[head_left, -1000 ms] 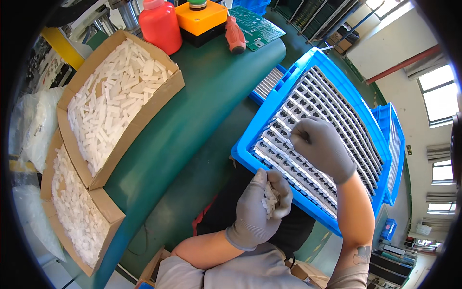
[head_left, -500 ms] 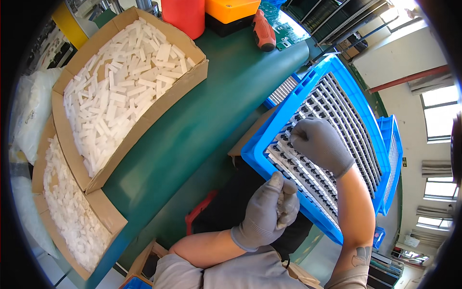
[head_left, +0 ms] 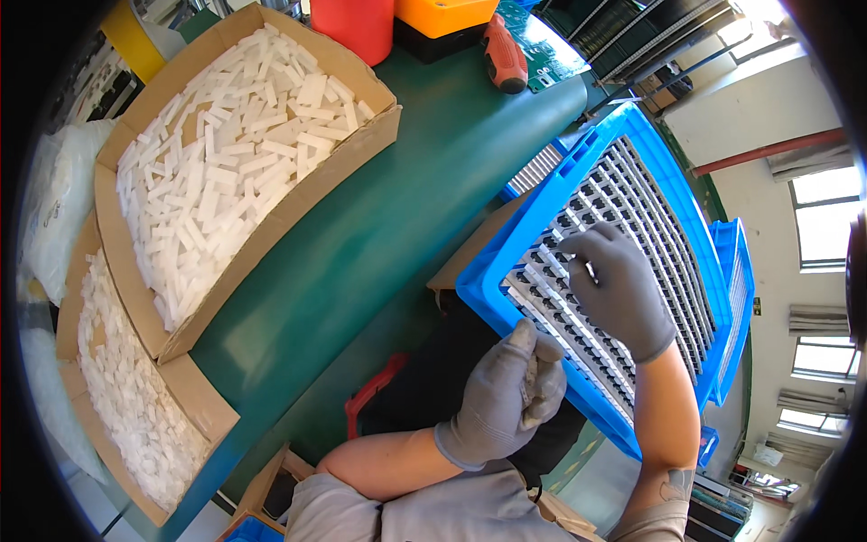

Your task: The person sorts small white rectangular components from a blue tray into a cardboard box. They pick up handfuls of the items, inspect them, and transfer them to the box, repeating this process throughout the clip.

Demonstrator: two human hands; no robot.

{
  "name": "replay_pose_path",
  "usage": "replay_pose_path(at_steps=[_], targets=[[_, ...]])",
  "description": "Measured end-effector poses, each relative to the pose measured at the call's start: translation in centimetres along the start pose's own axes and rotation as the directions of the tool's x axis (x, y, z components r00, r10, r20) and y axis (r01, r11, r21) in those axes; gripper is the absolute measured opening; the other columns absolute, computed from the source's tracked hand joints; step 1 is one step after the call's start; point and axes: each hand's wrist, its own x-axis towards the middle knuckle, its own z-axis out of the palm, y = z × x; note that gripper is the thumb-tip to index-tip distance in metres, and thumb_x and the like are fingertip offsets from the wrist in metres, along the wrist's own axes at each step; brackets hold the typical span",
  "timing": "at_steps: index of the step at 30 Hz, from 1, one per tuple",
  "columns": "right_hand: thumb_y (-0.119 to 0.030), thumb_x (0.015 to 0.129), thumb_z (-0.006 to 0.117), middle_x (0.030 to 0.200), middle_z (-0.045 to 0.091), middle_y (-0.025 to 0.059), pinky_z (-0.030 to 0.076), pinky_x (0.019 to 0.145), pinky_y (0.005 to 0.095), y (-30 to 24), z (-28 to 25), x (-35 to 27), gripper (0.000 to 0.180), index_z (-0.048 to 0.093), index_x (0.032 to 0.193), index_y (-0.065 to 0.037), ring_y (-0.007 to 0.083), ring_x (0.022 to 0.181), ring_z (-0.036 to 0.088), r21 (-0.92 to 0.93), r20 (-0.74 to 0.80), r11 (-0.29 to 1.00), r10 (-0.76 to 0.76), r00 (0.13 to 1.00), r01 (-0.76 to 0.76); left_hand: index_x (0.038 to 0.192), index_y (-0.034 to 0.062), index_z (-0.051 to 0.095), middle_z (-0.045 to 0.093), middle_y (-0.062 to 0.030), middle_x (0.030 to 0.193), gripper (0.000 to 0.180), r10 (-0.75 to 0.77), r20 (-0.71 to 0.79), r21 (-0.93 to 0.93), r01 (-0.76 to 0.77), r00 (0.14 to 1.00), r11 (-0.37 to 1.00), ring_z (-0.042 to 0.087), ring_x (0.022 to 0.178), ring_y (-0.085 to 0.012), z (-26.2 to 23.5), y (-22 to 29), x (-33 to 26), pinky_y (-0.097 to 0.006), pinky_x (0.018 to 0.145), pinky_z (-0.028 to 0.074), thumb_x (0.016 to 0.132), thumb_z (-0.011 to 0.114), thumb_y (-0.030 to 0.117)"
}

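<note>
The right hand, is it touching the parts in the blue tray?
Touching. The head view shows the gloved right hand lying on the rows of small parts inside the blue tray, fingertips pressed onto them.

I am tilting a blue plastic crate (head_left: 506, 271) toward me at about three o'clock; its grid of slots is holding rows of small grey-and-white parts (head_left: 632, 217). At five o'clock, a few small white pieces (head_left: 535, 375) are sitting bunched in my curled glove.
</note>
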Motion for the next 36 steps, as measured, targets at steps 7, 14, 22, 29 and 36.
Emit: replay_pose_path(at_steps=[7,14,22,29,36], targets=[[0.001,0.08,0.067,0.091,0.063,0.0125,0.054,0.069,0.0379,-2.0,-1.9,-3.1,0.025,0.073,0.103,-0.006,0.0293,0.077,0.066,0.191,-0.238,0.981,0.067,0.969,-0.021,0.121,0.0075,0.06,0.063,-0.0093,0.104,0.049,0.027,-0.023,-0.104,-0.029,0.999,0.994,0.063,0.09,-0.0214,0.4,0.0,0.4,-0.03,0.071,0.051,0.111,0.036,0.048],[-0.008,0.07,0.078,0.119,0.061,0.0115,0.05,0.093,0.0467,-5.1,-3.7,-5.5,0.027,0.073,0.097,-0.011,0.035,0.108,0.059,0.04,-0.073,0.977,-0.207,0.976,0.21,0.144,-0.0004,0.047,0.055,-0.0165,0.144,0.057,0.101,0.084,-0.133,-0.089,0.991,0.987,0.053,0.135,-0.0268,0.2,-0.9,0.6,-0.04,0.114,0.042,0.112,0.03,0.043],[-0.013,0.069,0.081,0.121,0.062,0.004,0.047,0.096,0.0473,-5.0,-2.7,-6.8,0.024,0.071,0.091,-0.012,0.0303,0.118,0.056,-0.005,-0.054,0.966,-0.259,0.964,0.259,0.148,-0.0014,0.042,0.053,-0.0139,0.145,0.06,0.092,0.119,-0.05,-0.087,0.989,0.995,0.052,0.133,-0.0238,0.9,-0.9,0.5,-0.037,0.112,0.042,0.111,0.033,0.044],[-0.007,0.071,0.079,0.111,0.066,0.0037,0.048,0.091,0.0437,-4.8,-2.7,-7.3,0.023,0.068,0.09,-0.013,0.0286,0.108,0.061,0.012,-0.187,0.959,-0.277,0.942,0.284,0.135,0.0008,0.053,0.061,-0.0129,0.133,0.052,0.123,0.031,-0.126,-0.118,0.992,0.985,0.06,0.116,-0.0195,0.9,-1.5,0.3,-0.033,0.096,0.049,0.111,0.034,0.043],[-0.007,0.08,0.075,0.099,0.066,0.0112,0.049,0.089,0.0429,1.1,-0.7,-3.5,0.011,0.066,0.087,-0.006,0.0324,0.101,0.062,0.094,-0.311,0.995,0.053,0.949,-0.025,0.107,0.008,0.061,0.065,-0.0091,0.097,0.045,0.027,-0.135,-0.036,-0.032,0.991,0.999,0.062,0.086,-0.0192,1.5,-0.8,-0.3,-0.03,0.069,0.05,0.11,0.038,0.047]])
